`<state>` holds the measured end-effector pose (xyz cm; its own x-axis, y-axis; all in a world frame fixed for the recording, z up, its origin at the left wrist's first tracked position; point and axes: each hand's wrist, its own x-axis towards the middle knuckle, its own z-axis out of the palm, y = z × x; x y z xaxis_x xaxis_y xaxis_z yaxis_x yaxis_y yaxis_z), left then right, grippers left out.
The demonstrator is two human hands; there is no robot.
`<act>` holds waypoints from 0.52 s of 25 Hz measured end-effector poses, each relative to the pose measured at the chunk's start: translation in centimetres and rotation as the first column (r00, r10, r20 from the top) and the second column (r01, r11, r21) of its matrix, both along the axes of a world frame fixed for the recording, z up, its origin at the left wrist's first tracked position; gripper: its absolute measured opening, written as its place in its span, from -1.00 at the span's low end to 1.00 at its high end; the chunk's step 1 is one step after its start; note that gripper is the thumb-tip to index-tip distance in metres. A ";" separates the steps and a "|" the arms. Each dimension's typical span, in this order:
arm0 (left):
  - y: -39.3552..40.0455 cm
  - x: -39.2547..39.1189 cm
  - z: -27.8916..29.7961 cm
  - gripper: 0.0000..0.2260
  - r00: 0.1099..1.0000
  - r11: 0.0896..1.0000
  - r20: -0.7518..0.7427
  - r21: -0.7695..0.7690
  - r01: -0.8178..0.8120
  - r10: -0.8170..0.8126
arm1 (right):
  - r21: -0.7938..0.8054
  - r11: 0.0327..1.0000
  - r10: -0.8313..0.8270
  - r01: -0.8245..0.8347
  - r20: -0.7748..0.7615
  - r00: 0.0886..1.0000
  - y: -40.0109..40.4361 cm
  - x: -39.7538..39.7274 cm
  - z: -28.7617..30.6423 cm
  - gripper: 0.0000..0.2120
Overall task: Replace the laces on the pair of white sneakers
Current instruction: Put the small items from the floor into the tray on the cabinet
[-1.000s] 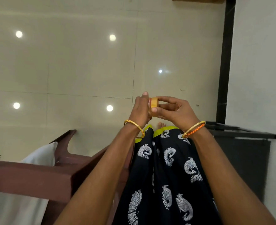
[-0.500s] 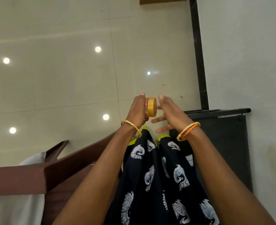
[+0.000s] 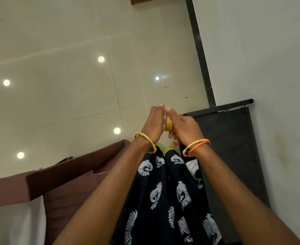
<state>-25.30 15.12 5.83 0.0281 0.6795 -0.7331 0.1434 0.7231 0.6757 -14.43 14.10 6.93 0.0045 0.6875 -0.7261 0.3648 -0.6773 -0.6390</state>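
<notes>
My left hand [image 3: 153, 123] and my right hand [image 3: 185, 127] meet in front of me over the floor, with a small round yellow object [image 3: 168, 125] clasped between them. The left hand's fingers lie against its left side. The right thumb points up along it and the right fingers curl beneath it. Both hands hide most of the object. Part of a white sneaker [image 3: 193, 168] shows low down beside my right forearm, at the edge of a dark rack [image 3: 234, 147]. No laces are visible.
I stand on glossy cream floor tiles [image 3: 75, 85]. Brown wooden furniture [image 3: 75, 172] with white cloth lies at the lower left. A white wall [image 3: 269, 50] with a black skirting strip runs along the right, and the dark rack stands against it.
My right hand, spread open half a second ago, has curled back onto the yellow object. The view has swung, so the rack and the sneaker now show on the right.
</notes>
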 end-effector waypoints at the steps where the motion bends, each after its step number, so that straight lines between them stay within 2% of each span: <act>1: -0.4 0.4 0.2 -0.69 0.999 0.999 -0.015 0.032 0.035 -0.035 | -0.150 0.986 -0.078 0.073 -0.030 0.997 -0.1 0.4 0.3 -0.34; 3: -0.9 0.9 0.4 -0.67 0.999 0.999 -0.010 -0.002 0.044 -0.044 | -0.343 0.931 -0.165 0.123 -0.096 0.982 -0.4 1.6 0.5 -0.21; 5: -1.0 1.3 0.9 -0.65 0.999 0.997 0.034 -0.073 0.015 -0.012 | -0.345 0.930 -0.206 0.127 -0.205 0.957 -1.1 2.8 0.5 -0.30; 7: -1.1 1.6 1.4 -0.63 0.996 0.988 0.082 -0.153 -0.016 0.028 | -0.145 0.986 -0.125 0.086 -0.284 0.951 -2.5 3.9 0.0 -0.49; 10: -1.4 1.8 1.7 -0.61 0.996 0.978 0.092 -0.209 0.016 0.003 | 0.198 0.978 0.116 -0.064 -0.263 0.958 -4.5 4.8 -0.4 -0.34; 13: -1.7 2.0 2.0 -0.62 0.994 0.979 0.107 -0.200 0.032 -0.011 | 0.299 0.953 0.119 -0.044 -0.236 0.964 -4.8 5.2 -0.3 -0.37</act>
